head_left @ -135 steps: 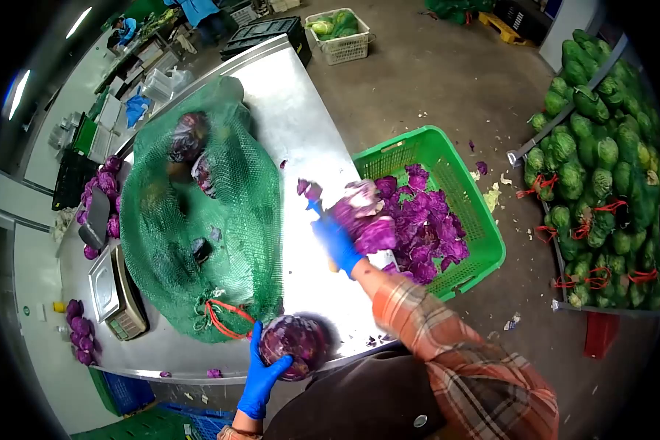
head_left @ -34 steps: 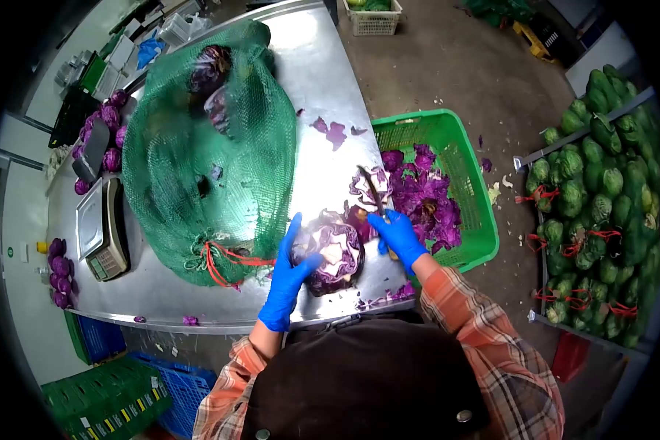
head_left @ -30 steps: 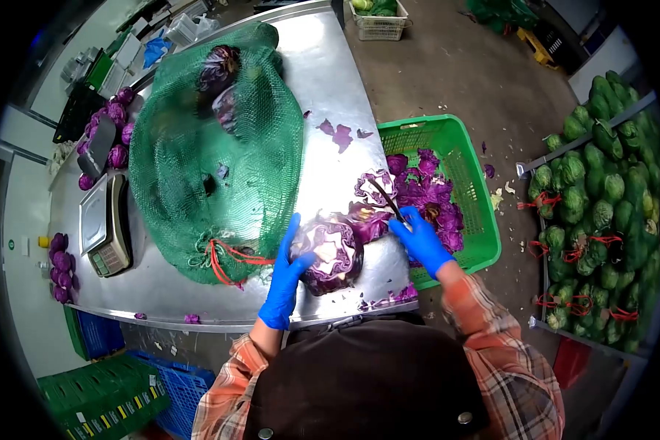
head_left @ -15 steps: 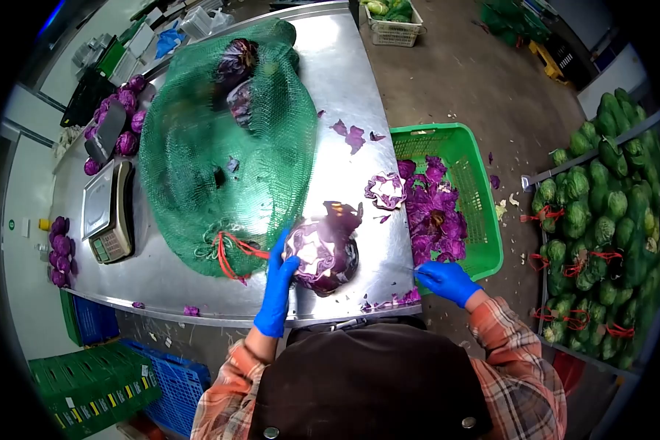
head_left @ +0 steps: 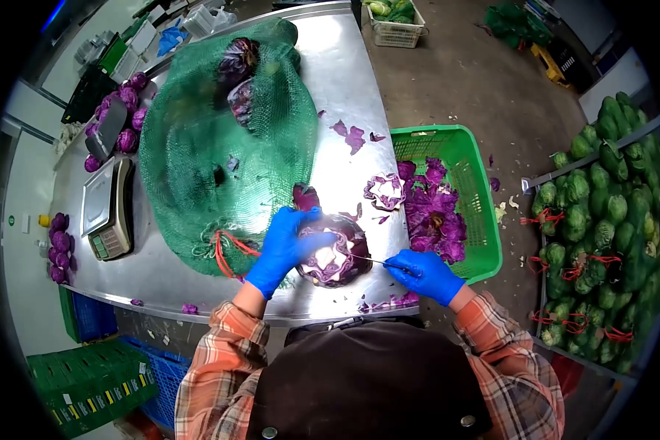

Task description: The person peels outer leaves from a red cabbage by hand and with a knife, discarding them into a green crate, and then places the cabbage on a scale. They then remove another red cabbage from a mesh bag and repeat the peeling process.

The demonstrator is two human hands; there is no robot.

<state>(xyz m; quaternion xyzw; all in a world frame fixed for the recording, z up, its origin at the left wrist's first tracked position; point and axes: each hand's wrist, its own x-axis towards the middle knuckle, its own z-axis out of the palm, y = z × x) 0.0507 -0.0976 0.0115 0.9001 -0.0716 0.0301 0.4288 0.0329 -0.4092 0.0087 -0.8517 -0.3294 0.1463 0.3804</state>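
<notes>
A red cabbage (head_left: 356, 253) rests on the steel table near its front edge, its cut base with pale leaf stubs turned up. My blue-gloved left hand (head_left: 286, 246) grips its left side, fingers over the top and partly blurred. In my right hand (head_left: 427, 275), also gloved, is a thin-bladed knife (head_left: 372, 260) pointing left, its tip at the cabbage's cut leaves. The fingers are wrapped round the handle, which is mostly hidden. A loose purple leaf (head_left: 306, 196) lies just behind the left hand. A cut cabbage base piece (head_left: 384, 192) sits at the table's right edge.
A green mesh sack (head_left: 227, 161) with cabbages covers the table's middle. A green crate (head_left: 480, 213) of purple leaves stands at the right. The scale (head_left: 108, 213) and several trimmed cabbages (head_left: 127, 141) are at the left. Bagged green vegetables (head_left: 601, 227) fill a right-hand rack.
My right hand has brought the knife left to the cabbage. My left hand has shifted up over its top, and the loose leaf there has moved up and left.
</notes>
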